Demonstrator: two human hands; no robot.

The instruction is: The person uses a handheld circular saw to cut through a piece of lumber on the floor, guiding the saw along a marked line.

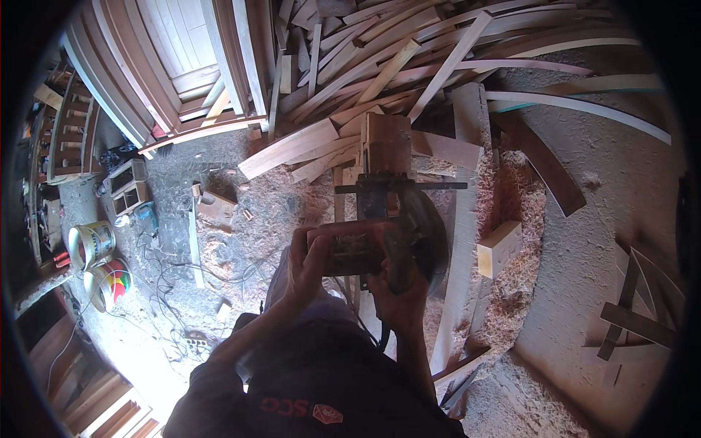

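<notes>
A dark circular saw (354,248) is in front of me, its rounded blade guard (433,237) on the right side. My left hand (307,257) is closed around the motor end of the saw. At the rear handle, my right hand (400,292) is wrapped round the grip, with some fingers hidden. Under and ahead of the saw's flat base lies a thick wooden piece (387,140), pointing away from me. The saw hides the blade and where it meets the wood.
Long boards and offcuts (409,55) pile up ahead. A wooden block (499,250) lies on shavings to the right. Cables (168,281) and a power strip (196,340) trail over the left floor, near two buckets (93,244). Wooden door frames (131,66) stand far left.
</notes>
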